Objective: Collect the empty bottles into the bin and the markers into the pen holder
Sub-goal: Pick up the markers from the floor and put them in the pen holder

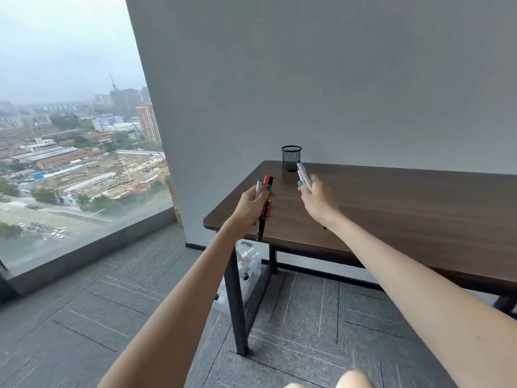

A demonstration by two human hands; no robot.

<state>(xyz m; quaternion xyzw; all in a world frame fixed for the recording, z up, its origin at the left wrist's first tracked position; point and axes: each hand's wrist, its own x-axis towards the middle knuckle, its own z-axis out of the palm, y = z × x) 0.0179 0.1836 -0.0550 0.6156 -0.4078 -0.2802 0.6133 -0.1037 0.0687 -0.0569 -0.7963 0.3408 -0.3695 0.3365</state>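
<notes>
A black mesh pen holder [291, 158] stands upright at the far left corner of the dark wooden table [405, 208]. My right hand [317, 201] is closed on white markers [303, 175] that point up toward the holder, a little short of it. My left hand [251, 205] is closed on a bunch of markers [264, 197] with blue, red and black ends, held over the table's left edge. Under the table a clear plastic bin [247, 271] holds empty bottles, partly hidden behind the table leg.
A grey wall runs behind the table. A floor-to-ceiling window [70, 135] fills the left side. The black metal table leg [236, 303] stands on grey carpet tiles.
</notes>
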